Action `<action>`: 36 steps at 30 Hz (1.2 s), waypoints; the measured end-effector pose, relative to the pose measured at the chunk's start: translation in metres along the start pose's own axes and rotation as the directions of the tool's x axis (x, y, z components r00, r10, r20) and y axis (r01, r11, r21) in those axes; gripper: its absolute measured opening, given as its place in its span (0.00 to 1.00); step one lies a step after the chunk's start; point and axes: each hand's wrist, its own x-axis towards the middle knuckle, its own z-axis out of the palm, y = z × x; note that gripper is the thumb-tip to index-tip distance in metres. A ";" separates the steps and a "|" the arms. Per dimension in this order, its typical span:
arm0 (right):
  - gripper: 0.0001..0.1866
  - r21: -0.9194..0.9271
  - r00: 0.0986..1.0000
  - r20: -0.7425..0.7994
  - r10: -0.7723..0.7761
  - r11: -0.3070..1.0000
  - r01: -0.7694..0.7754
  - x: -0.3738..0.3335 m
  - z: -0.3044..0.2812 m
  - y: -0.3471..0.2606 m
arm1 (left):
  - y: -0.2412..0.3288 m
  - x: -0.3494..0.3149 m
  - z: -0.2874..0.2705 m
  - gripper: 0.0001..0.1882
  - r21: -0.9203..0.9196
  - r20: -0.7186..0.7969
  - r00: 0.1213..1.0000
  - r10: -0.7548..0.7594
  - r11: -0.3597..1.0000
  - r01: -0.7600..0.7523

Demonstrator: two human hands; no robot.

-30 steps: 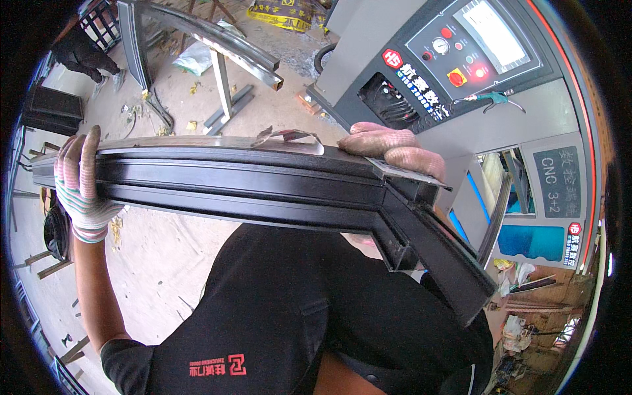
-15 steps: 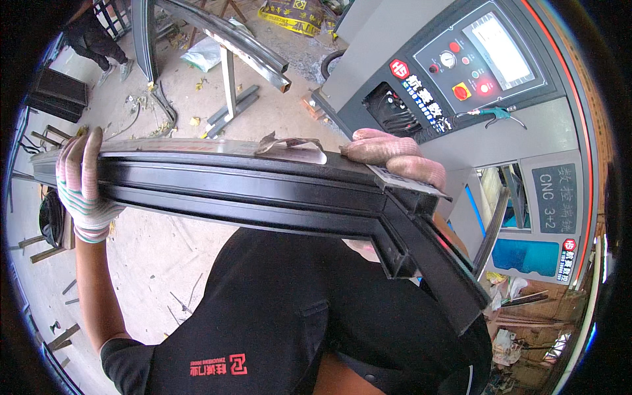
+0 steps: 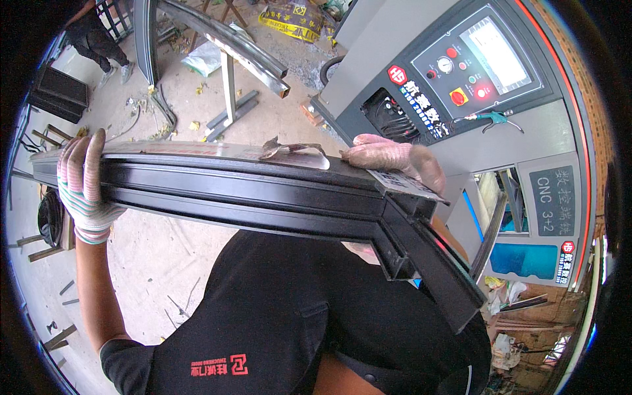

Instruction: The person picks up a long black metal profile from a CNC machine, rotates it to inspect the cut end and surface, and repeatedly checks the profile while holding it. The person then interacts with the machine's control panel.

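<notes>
A long black grooved metal frame (image 3: 250,191) stretches across in front of me, with a short arm joined at a corner on the right and slanting down towards me. My left hand (image 3: 85,184), in a striped knit glove, is closed round the frame's left part, fingers over the far edge. My right hand (image 3: 395,158), in a pinkish worn glove, grips the top by the corner, its fingers pressed together. A torn flap of protective film (image 3: 296,151) curls up between the hands. By the right hand, a printed label (image 3: 408,183) lies at the corner.
At the right stands a grey machine (image 3: 546,131) with a control panel (image 3: 477,59) and a teal air gun (image 3: 490,118). Metal profiles (image 3: 227,46) rest on a stand beyond the frame. A person (image 3: 99,43) stands far left. Offcuts and debris (image 3: 181,309) litter the floor.
My right hand's fingers have straightened from a more curled hold at the corner. The frame has barely shifted, and my left hand keeps its grip.
</notes>
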 end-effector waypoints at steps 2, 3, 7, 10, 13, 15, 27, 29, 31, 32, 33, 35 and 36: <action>0.54 0.010 0.997 -0.075 -0.015 1.000 0.016 -0.003 0.005 -0.001 | 0.001 0.000 0.002 0.44 0.003 -0.004 1.000 -0.008 1.000 0.008; 0.54 0.014 0.993 -0.113 -0.022 1.000 0.024 -0.006 0.008 0.000 | 0.001 0.000 0.002 0.44 0.002 -0.007 1.000 0.001 1.000 -0.001; 0.61 -0.078 0.995 -0.097 -0.026 0.997 0.019 -0.015 0.009 0.002 | 0.001 0.001 0.002 0.44 -0.014 0.019 1.000 0.005 1.000 -0.005; 0.66 0.137 0.981 -0.196 -0.001 0.990 0.029 -0.012 0.018 -0.001 | 0.003 0.001 0.006 0.45 -0.024 0.021 1.000 0.000 1.000 0.001; 0.58 0.323 0.926 -0.368 0.090 0.946 0.036 -0.001 0.038 -0.013 | 0.004 0.002 0.009 0.45 -0.037 0.021 1.000 -0.010 0.999 0.011; 0.50 0.444 0.877 -0.433 0.208 0.896 0.006 0.007 0.042 -0.024 | 0.005 0.002 0.011 0.45 -0.056 0.025 1.000 -0.014 0.998 0.015; 0.36 0.912 0.446 0.101 0.889 0.096 -0.398 0.000 0.006 -0.029 | 0.013 0.000 0.016 0.47 -0.137 0.100 0.994 -0.050 0.989 0.063; 0.33 0.915 0.532 0.053 0.845 0.172 -0.364 -0.009 0.009 -0.024 | 0.013 -0.001 0.017 0.46 -0.137 0.096 0.994 -0.054 0.988 0.067; 0.30 0.915 0.585 0.015 0.811 0.225 -0.335 -0.017 0.010 -0.019 | 0.013 -0.002 0.017 0.46 -0.145 0.080 0.996 -0.045 0.988 0.057; 0.29 0.914 0.601 0.005 0.799 0.241 -0.327 -0.019 0.011 -0.017 | 0.013 -0.002 0.016 0.46 -0.140 0.086 0.995 -0.052 0.988 0.064; 0.29 0.909 0.619 -0.002 0.785 0.259 -0.326 -0.022 0.010 -0.016 | 0.012 -0.002 0.016 0.46 -0.146 0.081 0.996 -0.043 0.988 0.055; 0.28 0.899 0.644 -0.018 0.765 0.294 -0.324 -0.025 0.010 -0.013 | 0.012 -0.003 0.014 0.46 -0.143 0.090 0.995 -0.046 0.988 0.058; 0.28 0.893 0.657 -0.024 0.753 0.312 -0.325 -0.026 0.010 -0.013 | 0.012 -0.004 0.014 0.46 -0.150 0.091 0.995 -0.042 0.987 0.055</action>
